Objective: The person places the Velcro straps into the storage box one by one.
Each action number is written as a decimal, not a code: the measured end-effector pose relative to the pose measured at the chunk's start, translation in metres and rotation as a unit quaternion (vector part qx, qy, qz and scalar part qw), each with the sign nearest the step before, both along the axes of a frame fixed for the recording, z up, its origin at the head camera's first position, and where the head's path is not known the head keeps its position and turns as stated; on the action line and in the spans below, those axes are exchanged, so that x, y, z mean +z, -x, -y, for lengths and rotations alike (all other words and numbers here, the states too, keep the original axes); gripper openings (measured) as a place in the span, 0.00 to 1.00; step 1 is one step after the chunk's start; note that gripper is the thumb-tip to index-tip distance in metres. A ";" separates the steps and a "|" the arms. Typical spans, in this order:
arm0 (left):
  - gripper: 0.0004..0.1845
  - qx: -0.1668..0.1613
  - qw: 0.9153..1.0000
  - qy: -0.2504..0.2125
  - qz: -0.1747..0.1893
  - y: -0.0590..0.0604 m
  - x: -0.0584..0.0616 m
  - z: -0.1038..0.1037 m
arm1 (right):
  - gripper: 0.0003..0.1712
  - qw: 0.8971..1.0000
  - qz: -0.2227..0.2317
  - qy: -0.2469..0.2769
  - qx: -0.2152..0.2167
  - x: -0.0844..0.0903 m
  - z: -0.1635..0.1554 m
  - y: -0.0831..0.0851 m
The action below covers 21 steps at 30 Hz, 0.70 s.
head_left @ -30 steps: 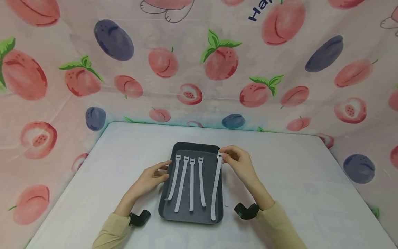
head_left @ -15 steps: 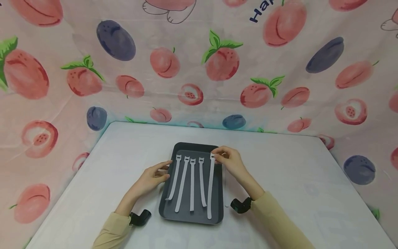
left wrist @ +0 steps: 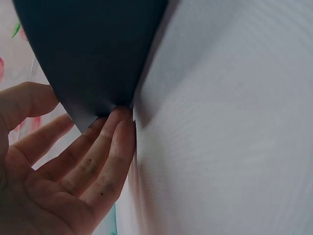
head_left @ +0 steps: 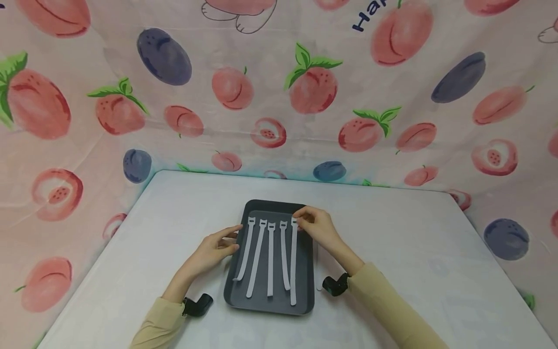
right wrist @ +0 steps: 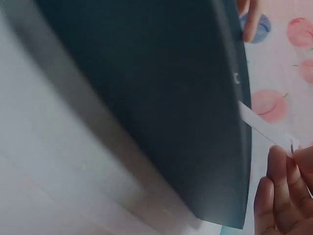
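Note:
Several white hook-and-loop cable ties (head_left: 271,261) lie side by side, roughly lengthwise, in the dark grey tray (head_left: 268,306), slotted heads toward the far end. My right hand (head_left: 320,230) pinches the slotted head of the rightmost cable tie (head_left: 293,266) between thumb and fingers. Its strap runs down toward the tray's near end. In the right wrist view that cable tie (right wrist: 264,128) rises slantwise above the tray's rim. My left hand (head_left: 215,248) touches the tray's left side with loosely spread fingers. The left wrist view shows its fingertips (left wrist: 122,117) against the tray's outer wall.
A thin white strip (head_left: 319,289) lies on the white table (head_left: 392,252) just right of the tray, partly hidden by the right wrist camera (head_left: 335,286). A fruit-printed cloth (head_left: 261,97) hangs behind the table.
My right hand has moved left with the pinched cable tie, from over the tray's right edge to beside the other ties, and lower. The left hand stays at the tray.

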<state>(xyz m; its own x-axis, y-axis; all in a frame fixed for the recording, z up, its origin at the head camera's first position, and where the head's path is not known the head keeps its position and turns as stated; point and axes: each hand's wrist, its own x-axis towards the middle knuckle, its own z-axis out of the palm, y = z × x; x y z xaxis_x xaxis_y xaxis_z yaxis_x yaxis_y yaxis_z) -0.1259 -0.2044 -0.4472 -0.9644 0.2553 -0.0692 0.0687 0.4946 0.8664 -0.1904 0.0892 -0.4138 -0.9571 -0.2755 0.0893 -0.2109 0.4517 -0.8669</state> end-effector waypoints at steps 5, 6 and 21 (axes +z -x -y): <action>0.28 0.003 1.000 0.000 -0.001 0.000 0.001 0.000 | 0.07 1.000 -0.013 -0.021 0.003 -0.002 0.001 0.001; 0.28 0.001 1.000 0.001 -0.003 0.000 0.001 0.000 | 0.07 1.000 -0.014 -0.024 0.004 -0.003 0.002 0.002; 0.28 -0.002 1.000 0.001 -0.006 0.000 0.003 0.001 | 0.07 0.997 -0.030 -0.071 -0.018 -0.007 0.006 0.008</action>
